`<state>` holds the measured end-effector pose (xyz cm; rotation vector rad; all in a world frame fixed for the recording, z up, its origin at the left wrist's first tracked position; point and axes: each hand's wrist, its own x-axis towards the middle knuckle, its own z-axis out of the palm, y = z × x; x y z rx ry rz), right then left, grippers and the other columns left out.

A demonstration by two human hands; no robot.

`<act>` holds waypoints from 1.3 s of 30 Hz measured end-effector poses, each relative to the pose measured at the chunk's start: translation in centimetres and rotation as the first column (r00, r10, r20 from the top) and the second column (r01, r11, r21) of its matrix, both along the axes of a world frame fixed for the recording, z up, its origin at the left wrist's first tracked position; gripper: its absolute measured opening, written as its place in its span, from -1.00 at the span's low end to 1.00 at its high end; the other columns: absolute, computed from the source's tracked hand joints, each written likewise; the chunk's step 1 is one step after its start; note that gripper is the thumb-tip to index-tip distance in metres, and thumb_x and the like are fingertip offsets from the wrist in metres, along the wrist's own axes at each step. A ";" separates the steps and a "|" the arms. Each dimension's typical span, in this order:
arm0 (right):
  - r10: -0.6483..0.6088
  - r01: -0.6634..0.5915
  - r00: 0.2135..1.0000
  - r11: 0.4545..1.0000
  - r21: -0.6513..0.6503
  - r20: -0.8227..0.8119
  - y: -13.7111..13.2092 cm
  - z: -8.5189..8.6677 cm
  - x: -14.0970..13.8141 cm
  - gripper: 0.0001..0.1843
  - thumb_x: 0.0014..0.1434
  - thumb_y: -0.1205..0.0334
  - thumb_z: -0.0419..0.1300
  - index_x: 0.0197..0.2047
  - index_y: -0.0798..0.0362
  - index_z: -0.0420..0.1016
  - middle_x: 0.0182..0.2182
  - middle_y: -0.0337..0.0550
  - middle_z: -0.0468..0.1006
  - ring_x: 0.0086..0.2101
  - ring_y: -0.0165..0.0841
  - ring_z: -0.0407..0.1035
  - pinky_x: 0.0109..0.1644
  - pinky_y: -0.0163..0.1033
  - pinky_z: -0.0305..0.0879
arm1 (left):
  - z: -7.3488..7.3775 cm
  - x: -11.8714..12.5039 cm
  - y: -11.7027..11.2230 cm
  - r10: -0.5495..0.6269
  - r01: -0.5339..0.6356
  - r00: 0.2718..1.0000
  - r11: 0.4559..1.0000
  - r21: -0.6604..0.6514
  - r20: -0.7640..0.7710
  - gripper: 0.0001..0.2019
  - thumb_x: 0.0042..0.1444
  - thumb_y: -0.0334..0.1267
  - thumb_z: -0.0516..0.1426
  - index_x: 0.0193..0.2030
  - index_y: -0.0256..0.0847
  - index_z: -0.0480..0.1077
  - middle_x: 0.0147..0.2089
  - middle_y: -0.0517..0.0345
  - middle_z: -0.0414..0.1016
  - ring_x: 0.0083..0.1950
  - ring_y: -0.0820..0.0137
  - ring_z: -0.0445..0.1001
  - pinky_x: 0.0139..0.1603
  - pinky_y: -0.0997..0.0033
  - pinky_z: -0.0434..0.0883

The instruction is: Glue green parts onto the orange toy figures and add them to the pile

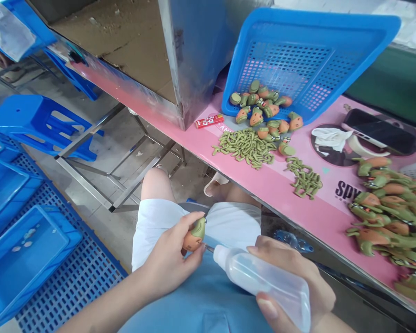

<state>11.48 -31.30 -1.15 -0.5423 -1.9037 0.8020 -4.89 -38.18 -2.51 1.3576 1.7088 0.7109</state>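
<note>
Two hands point(229, 273) below pink table point(298, 194), blue basket point(308, 27), concrete floor point(125, 134)

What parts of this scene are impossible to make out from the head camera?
- Squeeze bottle: its base is cut off by the bottom edge, and the right hand wraps round it.
- Toy piece: the left hand hides its far side.
- Assembled figures: the right edge cuts the pile off.
- Phone: its dark screen shows nothing.
- Pink mat: its lettering is partly covered by figures.

Orange-green toy head point(194, 235), blue perforated basket point(298, 60)
</note>
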 end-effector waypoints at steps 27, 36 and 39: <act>-0.030 0.030 0.999 1.000 0.010 0.021 -0.1 -0.2 0.3 -0.81 0.21 0.19 0.04 -0.20 0.15 0.31 -0.67 -0.26 0.27 -0.67 -0.36 0.28 -0.68 -0.29 0.21 | 0.0 0.0 0.1 0.009 -0.006 0.999 0.997 -0.072 0.043 -0.57 -0.05 -0.39 -0.02 0.03 -0.20 0.16 -0.38 0.26 0.40 -0.45 0.49 0.35 -0.41 0.53 0.32; -0.017 0.018 0.999 1.000 -0.009 0.035 -0.2 0.0 0.4 -0.84 0.20 0.23 0.04 -0.20 0.14 0.32 -0.65 -0.22 0.33 -0.64 -0.32 0.32 -0.67 -0.28 0.20 | -0.4 0.1 -0.2 0.012 -0.009 0.999 0.998 -0.067 0.042 -0.56 -0.03 -0.38 -0.01 0.05 -0.12 0.14 -0.34 0.25 0.42 -0.41 0.46 0.39 -0.39 0.49 0.32; -0.014 0.014 0.998 1.000 -0.001 0.058 -0.1 0.0 0.4 -0.84 0.20 0.23 0.04 -0.20 0.14 0.31 -0.65 -0.22 0.32 -0.64 -0.33 0.31 -0.66 -0.28 0.22 | -0.1 0.1 0.0 0.005 -0.003 1.000 0.997 -0.080 0.022 -0.56 -0.04 -0.39 -0.01 0.05 -0.14 0.15 -0.32 0.24 0.44 -0.40 0.45 0.40 -0.39 0.49 0.33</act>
